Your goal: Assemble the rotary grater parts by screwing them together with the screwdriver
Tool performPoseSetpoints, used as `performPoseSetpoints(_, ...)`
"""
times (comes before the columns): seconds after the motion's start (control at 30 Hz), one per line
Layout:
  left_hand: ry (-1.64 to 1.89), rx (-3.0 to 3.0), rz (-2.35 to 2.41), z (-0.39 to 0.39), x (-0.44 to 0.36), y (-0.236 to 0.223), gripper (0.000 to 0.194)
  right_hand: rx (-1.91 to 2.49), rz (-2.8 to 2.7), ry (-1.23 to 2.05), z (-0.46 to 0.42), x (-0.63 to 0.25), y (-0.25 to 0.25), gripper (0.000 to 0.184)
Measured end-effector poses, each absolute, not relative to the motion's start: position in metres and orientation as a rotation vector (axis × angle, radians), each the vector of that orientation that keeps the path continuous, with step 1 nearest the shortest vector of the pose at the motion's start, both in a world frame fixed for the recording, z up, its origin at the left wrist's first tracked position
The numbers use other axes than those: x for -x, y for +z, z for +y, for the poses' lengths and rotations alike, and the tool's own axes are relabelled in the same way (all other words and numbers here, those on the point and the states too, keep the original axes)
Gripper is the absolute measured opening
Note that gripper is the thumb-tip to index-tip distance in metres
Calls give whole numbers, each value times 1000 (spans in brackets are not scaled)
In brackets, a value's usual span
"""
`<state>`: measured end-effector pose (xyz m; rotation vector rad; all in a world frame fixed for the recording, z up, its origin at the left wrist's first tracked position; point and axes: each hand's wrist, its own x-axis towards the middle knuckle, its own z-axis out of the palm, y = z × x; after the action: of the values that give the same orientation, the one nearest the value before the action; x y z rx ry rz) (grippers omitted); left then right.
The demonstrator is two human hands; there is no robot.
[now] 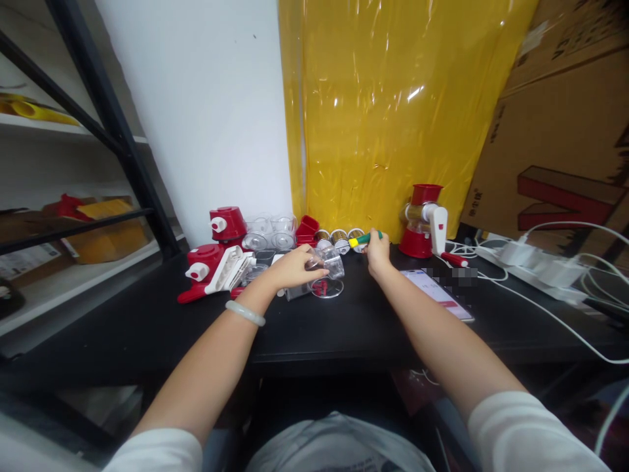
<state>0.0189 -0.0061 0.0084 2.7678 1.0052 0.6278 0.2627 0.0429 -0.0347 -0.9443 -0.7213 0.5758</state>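
Note:
My left hand (297,267) is closed on a clear plastic part (333,263), held just above the black table. Below that part lies a round clear dish (328,288) with small red pieces in it. In my right hand (378,254) is a screwdriver with a green and yellow handle (364,240), pointing left toward the clear part; I cannot make out its tip. Several metal grater drums (339,240) lie behind my hands. An assembled red and white rotary grater (423,223) stands beyond my right hand.
Red grater bodies (227,224), white crank arms (230,267) and clear cups (282,231) crowd the left side. A phone (437,294) lies by my right forearm. White cables and a power strip (533,265) take up the right. A yellow plastic sheet (393,118) hangs behind.

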Motion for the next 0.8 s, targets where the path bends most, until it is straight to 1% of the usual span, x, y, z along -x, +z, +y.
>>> performPoseSetpoints(0.17, 631, -2780, 993, -5, -19, 8, 45, 1002, -664, 591, 38, -259, -29, 10)
performPoseSetpoints(0.33, 643, -2783, 966, -4, -19, 8, 43, 991, -641, 636, 35, -259, -26, 5)
performPoseSetpoints(0.43, 643, -2779, 980, -4, -19, 8, 43, 1006, -647, 639, 36, -259, -28, 7)
performPoseSetpoints(0.63, 656, -2750, 990, -5, -19, 7, 44, 1055, -680, 558, 42, -263, -34, 31)
performPoseSetpoints(0.7, 651, -2754, 992, -4, -19, 7, 43, 1062, -681, 541, 44, -264, -35, 32)
performPoseSetpoints(0.8, 648, -2760, 990, -4, -19, 7, 43, 1058, -670, 549, 45, -265, -35, 27)
